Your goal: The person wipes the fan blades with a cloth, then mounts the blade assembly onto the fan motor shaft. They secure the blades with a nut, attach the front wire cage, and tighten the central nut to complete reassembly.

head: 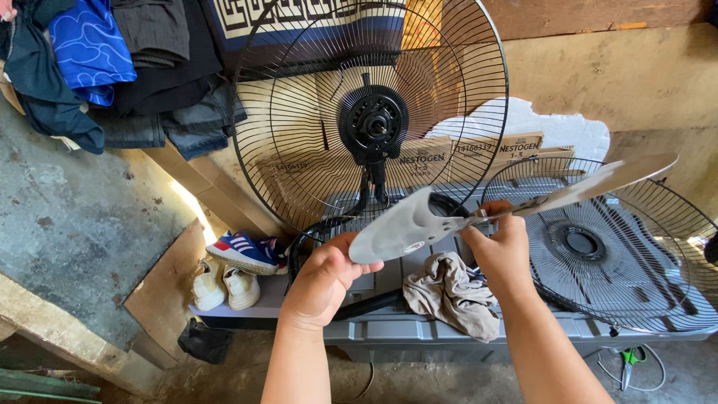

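Left hand [323, 280] pinches the lower blade tip, right hand [502, 251] closes round the hub of the grey fan blade [419, 223] at frame centre, above a rag [452, 293]; loose grip risks dropping it onto the grille [598, 247].

Grey metal fan blade [479, 211], edge-on and slightly tilted, above the grey lidded bin.

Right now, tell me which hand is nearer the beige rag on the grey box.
Right. The right hand grips the fan blade's hub just above the rag; the left hand holds the blade's tip, farther left.
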